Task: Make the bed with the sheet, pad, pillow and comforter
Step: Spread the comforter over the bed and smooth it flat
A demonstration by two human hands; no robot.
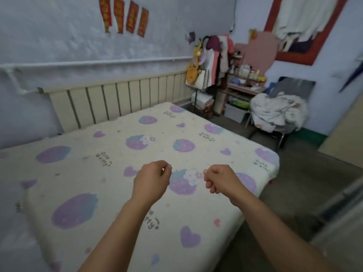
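Red paper strips (123, 16) hang on the far wall above a long cream radiator (117, 101). Below, a cream sheet (88, 173) printed with purple strawberries and hearts lies flat over the bed (253, 195). Two bare forearms reach over it. The left hand (151, 180) and right hand (220, 180) hover near each other, fingers curled narrow, holding nothing visible. Far right, crumpled white bedding (279, 110) sits heaped on a chair (298, 85), well apart from the bed.

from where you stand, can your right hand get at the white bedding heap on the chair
Probably not. The right hand is over the near mattress, while the white bedding heap lies on a chair across the floor past its far side. Nothing blocks it; it looks too far.
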